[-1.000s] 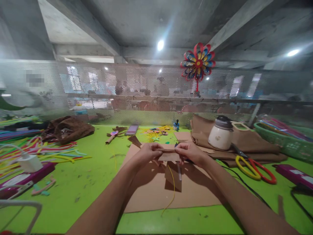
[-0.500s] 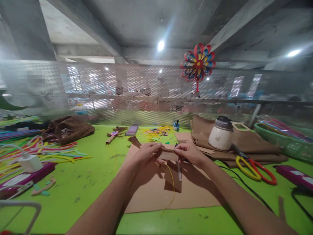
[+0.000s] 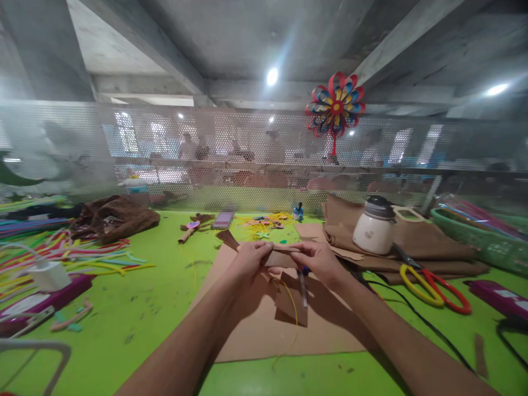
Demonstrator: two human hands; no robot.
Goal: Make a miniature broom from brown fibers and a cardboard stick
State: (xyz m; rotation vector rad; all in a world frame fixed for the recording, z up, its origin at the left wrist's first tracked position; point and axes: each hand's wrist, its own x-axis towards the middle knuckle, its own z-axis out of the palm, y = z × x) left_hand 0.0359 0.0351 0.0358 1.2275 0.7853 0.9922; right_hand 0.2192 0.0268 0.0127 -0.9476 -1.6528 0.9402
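Note:
A folded strip of brown paper is stretched between my two hands above a large brown sheet. My left hand is closed on its left part. Thumb and fingers of my right hand pinch the right end. Fringed brown paper sticks out behind my left hand; whether that hand grips it too is hidden. A thin yellow string hangs below the hands onto the sheet. Under my right hand lie a smaller brown paper piece and a slim pale pen-like stick.
Scissors, a white glue-pot-like jar and folded brown material are on the right, beside a green basket. Colourful strips and a brown cloth lie left. A small blue bottle stands behind yellow scraps.
My right hand has shifted slightly left and its fingers now lie along the strip's upper edge. Both hands are closer together, and the strip sits flatter between them.

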